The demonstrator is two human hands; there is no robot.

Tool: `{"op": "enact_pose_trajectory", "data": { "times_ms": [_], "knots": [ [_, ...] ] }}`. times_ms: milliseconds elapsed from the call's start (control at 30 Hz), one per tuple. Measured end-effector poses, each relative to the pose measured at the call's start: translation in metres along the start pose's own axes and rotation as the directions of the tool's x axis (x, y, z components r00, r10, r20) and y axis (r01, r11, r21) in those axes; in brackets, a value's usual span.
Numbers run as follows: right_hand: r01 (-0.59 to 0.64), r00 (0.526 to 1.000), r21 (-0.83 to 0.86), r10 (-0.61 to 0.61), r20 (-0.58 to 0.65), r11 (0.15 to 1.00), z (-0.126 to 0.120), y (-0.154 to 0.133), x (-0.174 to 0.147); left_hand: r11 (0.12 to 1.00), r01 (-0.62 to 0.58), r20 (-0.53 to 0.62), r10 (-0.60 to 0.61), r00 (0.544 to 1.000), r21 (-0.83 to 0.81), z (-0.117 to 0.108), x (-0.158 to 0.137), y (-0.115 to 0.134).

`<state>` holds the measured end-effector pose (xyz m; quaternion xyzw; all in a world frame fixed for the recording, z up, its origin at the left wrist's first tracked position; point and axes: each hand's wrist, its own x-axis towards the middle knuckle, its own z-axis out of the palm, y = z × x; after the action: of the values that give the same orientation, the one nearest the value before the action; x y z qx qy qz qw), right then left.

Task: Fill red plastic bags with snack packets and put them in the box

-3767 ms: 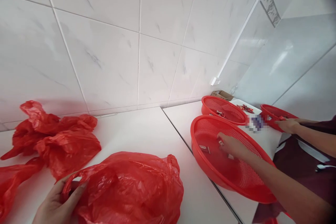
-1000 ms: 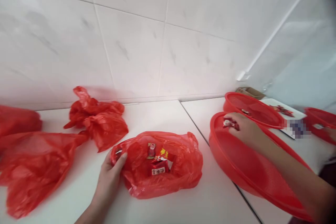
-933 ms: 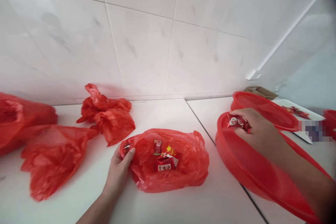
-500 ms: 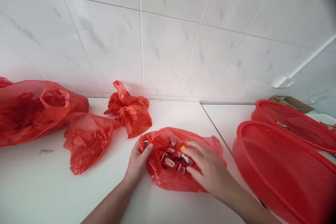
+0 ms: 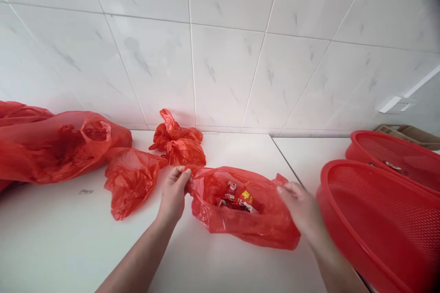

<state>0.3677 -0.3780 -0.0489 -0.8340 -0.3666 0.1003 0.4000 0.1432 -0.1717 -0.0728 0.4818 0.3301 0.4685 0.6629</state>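
Observation:
A thin red plastic bag (image 5: 254,229) lies on the white table, its mouth gaping upward. Small red wrapped packets (image 5: 232,190), one with a yellow patch, show inside it. My left hand (image 5: 174,192) is closed on the bag's left end, thumb pressed against curled fingers. At the opposite end, my right hand (image 5: 300,206) pinches the bag's right edge, slightly blurred. The bag is stretched between both hands, and part of the packets is hidden behind its near side.
Crumpled red bags (image 5: 132,176) lie left of the held one, and another bunched bag (image 5: 178,142) sits near the tiled wall. A large red bag (image 5: 68,146) fills the far left. Two red mesh baskets (image 5: 374,219) stand on the right, before a cardboard box (image 5: 412,135).
My right hand has left the packets inside the bag and moved right to its edge. My left hand has risen slightly with its end, and the bag is pulled wider.

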Motion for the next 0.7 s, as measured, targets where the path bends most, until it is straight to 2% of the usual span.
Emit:
{"op": "enact_pose_trajectory", "data": {
  "times_ms": [67,100,167,200,233,267,300,367,433,533,600,633,667,700],
  "knots": [
    [-0.006,0.99,0.171,0.03,-0.139,0.985,-0.013,-0.018,0.022,0.997,-0.066,-0.025,0.065,0.998,-0.028,-0.001,0.01,0.028],
    [0.034,0.967,0.293,0.042,-0.25,0.956,-0.019,-0.028,0.031,0.992,-0.122,-0.041,0.12,0.992,-0.045,0.0,0.013,0.044],
    [0.249,0.871,0.508,0.04,-0.49,0.825,-0.034,-0.051,0.047,0.958,-0.278,-0.074,0.273,0.959,-0.075,0.003,0.013,0.08],
    [0.373,0.821,0.562,0.019,-0.57,0.738,-0.041,-0.061,0.053,0.929,-0.361,-0.084,0.355,0.931,-0.082,0.005,0.01,0.097],
    [0.464,0.794,0.6,-0.006,-0.608,0.652,-0.047,-0.07,0.057,0.898,-0.433,-0.087,0.426,0.901,-0.085,0.008,0.006,0.113],
    [0.503,0.8,0.638,-0.035,-0.598,0.583,-0.053,-0.076,0.061,0.869,-0.487,-0.083,0.48,0.873,-0.085,0.012,0.0,0.126],
    [0.483,0.838,0.689,-0.059,-0.542,0.541,-0.057,-0.081,0.064,0.852,-0.517,-0.072,0.512,0.856,-0.084,0.016,-0.005,0.137],
    [0.354,0.924,0.794,-0.056,-0.378,0.494,-0.061,-0.085,0.07,0.845,-0.528,-0.032,0.528,0.849,-0.087,0.024,-0.012,0.153],
    [0.239,0.969,0.872,-0.041,-0.245,0.426,-0.059,-0.087,0.075,0.853,-0.512,0.013,0.516,0.857,-0.101,0.032,-0.016,0.161],
    [0.196,0.978,0.938,-0.122,-0.167,0.287,-0.044,-0.098,0.072,0.887,-0.449,0.147,0.461,0.875,-0.11,0.045,-0.018,0.166],
    [0.17,0.969,0.965,-0.212,-0.127,0.199,-0.031,-0.111,0.06,0.92,-0.378,0.294,0.391,0.872,-0.103,0.054,-0.02,0.166],
    [0.157,0.963,0.971,-0.245,-0.11,0.182,-0.024,-0.118,0.051,0.935,-0.34,0.371,0.351,0.859,-0.097,0.059,-0.021,0.165],
    [0.137,0.959,0.968,-0.273,-0.077,0.209,-0.017,-0.126,0.041,0.946,-0.31,0.44,0.318,0.84,-0.094,0.065,-0.023,0.164],
    [0.116,0.955,0.954,-0.295,-0.031,0.277,-0.01,-0.132,0.032,0.951,-0.296,0.492,0.301,0.817,-0.089,0.071,-0.024,0.163]
  ]
}}
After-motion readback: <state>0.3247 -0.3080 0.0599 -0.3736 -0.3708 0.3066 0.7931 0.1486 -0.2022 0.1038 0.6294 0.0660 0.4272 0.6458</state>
